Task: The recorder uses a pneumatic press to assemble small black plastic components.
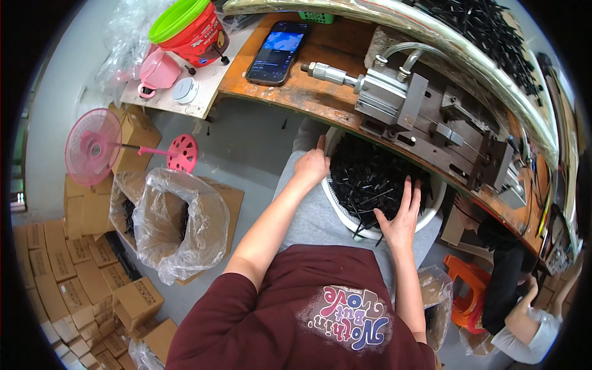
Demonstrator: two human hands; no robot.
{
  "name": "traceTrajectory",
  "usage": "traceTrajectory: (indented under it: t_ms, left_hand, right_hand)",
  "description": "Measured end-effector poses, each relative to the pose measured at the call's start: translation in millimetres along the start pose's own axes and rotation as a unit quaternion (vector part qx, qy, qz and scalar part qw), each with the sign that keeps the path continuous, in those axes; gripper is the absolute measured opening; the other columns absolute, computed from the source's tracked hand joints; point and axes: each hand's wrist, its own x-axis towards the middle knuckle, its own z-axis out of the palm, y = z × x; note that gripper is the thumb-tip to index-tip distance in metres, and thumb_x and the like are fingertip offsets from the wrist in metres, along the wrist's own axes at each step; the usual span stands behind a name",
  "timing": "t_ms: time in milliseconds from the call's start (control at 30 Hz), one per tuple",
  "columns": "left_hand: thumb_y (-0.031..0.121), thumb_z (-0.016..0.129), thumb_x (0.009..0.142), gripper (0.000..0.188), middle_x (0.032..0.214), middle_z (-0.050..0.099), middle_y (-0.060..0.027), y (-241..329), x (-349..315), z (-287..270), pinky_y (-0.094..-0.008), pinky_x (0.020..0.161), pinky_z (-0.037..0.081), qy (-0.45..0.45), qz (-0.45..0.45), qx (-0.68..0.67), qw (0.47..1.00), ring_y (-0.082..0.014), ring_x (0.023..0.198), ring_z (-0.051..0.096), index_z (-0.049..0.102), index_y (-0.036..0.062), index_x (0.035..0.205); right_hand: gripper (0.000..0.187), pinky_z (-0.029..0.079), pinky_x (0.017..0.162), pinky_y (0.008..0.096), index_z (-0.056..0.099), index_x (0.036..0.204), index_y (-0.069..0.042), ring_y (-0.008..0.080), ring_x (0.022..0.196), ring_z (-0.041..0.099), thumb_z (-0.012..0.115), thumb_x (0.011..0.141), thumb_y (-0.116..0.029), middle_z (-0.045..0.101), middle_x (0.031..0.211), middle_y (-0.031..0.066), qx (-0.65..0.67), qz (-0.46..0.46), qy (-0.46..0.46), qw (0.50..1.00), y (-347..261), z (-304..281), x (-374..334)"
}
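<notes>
A round white plastic basket [333,200] rests on my lap, heaped with small black plastic parts [370,179]. My left hand [313,165] grips the basket's left rim, its index finger reaching up along the edge. At the right side of the basket, my right hand [401,216] lies over the black parts with thumb and fingers spread apart. It touches the heap and grasps nothing that I can make out. The basket's far edge is tucked beneath the front of the wooden workbench [246,95].
A metal clamping fixture with an air cylinder [385,98] is mounted on the bench, beside a phone [277,53]. More black parts [487,31] lie in a tray behind. Bagged boxes [179,222] and a pink fan [94,148] stand left; another person [524,327] sits right, near an orange stool [465,290].
</notes>
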Motion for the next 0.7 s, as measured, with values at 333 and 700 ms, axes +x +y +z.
traceTrajectory:
  t_ms: [333, 700]
  left_hand:
    - [0.029, 0.062, 0.084, 0.060, 0.103, 0.065, -0.0248, -2, 3, 0, -0.0476, 0.089, 0.048, 0.140, 0.132, 0.117, 0.974, -0.0400, 0.098, 0.060, 0.053, -0.0033, 0.133]
    - [0.027, 0.063, 0.079, 0.062, 0.126, 0.059, -0.0189, -16, 7, 18, -0.0430, 0.100, 0.036, 0.175, 0.156, 0.044, 0.971, -0.0357, 0.120, 0.050, 0.055, -0.0010, 0.133]
  right_hand:
    - [0.082, 0.040, 0.101, 0.0458, 0.043, 0.143, -0.003, 0.0392, 0.119, 0.046, 0.082, 0.072, -0.017, 0.046, 0.134, 0.0214, -0.029, -0.043, 0.111, 0.992, -1, -8, -68]
    - [0.031, 0.046, 0.084, 0.0399, 0.064, 0.106, -0.001, 0.0299, 0.099, 0.058, 0.071, 0.077, -0.009, 0.065, 0.107, 0.0111, -0.043, -0.066, -0.055, 0.995, 3, 14, -84]
